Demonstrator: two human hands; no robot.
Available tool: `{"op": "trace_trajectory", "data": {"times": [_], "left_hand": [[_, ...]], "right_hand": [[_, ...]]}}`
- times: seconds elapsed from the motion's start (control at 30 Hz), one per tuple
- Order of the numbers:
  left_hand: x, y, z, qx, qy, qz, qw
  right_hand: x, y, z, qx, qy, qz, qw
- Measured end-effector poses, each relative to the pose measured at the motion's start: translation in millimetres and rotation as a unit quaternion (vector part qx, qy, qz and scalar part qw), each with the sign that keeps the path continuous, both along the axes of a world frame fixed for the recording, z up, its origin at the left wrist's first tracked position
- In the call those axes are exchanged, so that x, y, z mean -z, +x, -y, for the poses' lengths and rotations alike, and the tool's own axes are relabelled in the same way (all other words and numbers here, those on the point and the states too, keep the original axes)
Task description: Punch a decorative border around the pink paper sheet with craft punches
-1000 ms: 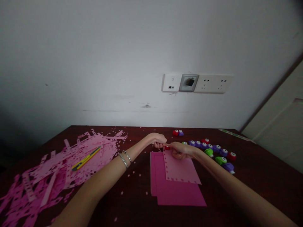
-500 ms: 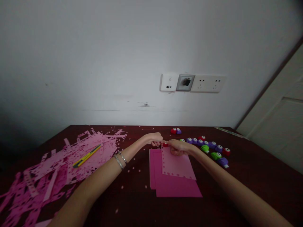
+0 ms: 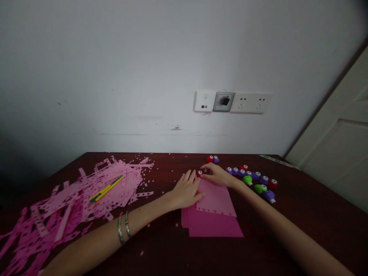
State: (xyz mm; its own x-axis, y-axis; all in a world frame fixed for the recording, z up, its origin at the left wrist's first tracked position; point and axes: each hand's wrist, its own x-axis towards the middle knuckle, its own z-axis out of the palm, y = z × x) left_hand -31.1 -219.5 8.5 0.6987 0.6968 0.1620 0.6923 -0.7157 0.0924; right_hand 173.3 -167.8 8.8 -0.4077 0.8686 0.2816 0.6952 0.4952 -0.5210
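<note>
My left hand [image 3: 186,190] lies flat with fingers spread on the left side of a light pink sheet [image 3: 217,197], which has small punched holes along its lower edge. At the sheet's upper left corner sits a small red craft punch [image 3: 199,173] with a round white top. My right hand [image 3: 217,174] is just right of this punch, index finger and thumb apart, the thumb tip close to it; whether they touch cannot be made out. Beneath lie darker pink sheets [image 3: 215,228].
Punched pink scraps [image 3: 69,207] are heaped at the left, with a yellow utility knife [image 3: 106,189] on top. Several purple, green and red punches [image 3: 255,176] line the table's right; a red punch [image 3: 210,159] and a purple one stand near the wall [image 3: 143,76].
My left hand has gone from a closed fist beyond the sheet to lying open on its left side. My right hand's fingers have come off the red punch and spread apart.
</note>
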Motion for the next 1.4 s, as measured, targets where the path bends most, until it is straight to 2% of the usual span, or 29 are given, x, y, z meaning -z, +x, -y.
{"op": "trace_trajectory", "data": {"times": [0.2, 0.4, 0.63, 0.87, 1.17, 1.4], "left_hand": [[1.8, -3.0, 8.9, 0.021, -0.081, -0.065, 0.994], [-0.2, -2.8, 10.1, 0.017, -0.101, -0.073, 0.992], [1.1, -2.7, 11.0, 0.016, -0.105, -0.067, 0.992], [-1.7, -2.7, 12.5, 0.013, -0.115, -0.068, 0.991], [1.8, -3.8, 11.0, 0.01, -0.115, -0.065, 0.991], [-11.1, -6.9, 17.7, 0.053, -0.119, -0.052, 0.99]], "right_hand": [[6.5, -0.2, -2.8, -0.032, 0.002, 0.037, 0.999], [6.3, -0.6, -2.5, -0.059, 0.011, 0.05, 0.997], [2.0, -5.8, 4.6, -0.038, 0.026, 0.097, 0.994], [-2.4, -11.7, 12.4, 0.02, 0.021, 0.107, 0.994], [6.1, 1.7, 2.7, 0.058, 0.028, 0.11, 0.992], [9.0, 14.5, 2.9, 0.093, 0.022, 0.123, 0.988]]}}
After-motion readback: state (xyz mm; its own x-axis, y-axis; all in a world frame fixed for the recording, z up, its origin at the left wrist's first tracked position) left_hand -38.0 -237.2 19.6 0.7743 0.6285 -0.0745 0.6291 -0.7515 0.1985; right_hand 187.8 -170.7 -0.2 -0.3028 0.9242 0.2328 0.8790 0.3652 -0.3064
